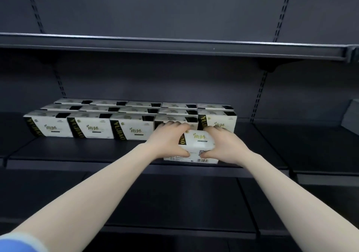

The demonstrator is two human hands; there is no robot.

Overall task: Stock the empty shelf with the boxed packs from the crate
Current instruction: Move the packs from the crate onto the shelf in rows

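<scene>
A white boxed pack (196,144) with a black side band and a barcode sits tilted at the front of the dark middle shelf (77,148). My left hand (167,140) grips its left side, thumb on the near face. My right hand (223,144) grips its right side the same way. Behind it stand several matching packs (91,128) in three rows across the shelf. The held pack is in front of a gap in the front row, between the third pack (132,130) and the rightmost one (219,121). The crate is out of view.
An upper shelf (174,45) overhangs the packs. A lower shelf (165,203) lies beneath my forearms. The shelf section to the right (310,144) holds a grey item (351,115) at the frame edge. Slotted uprights (258,96) run down the back panel.
</scene>
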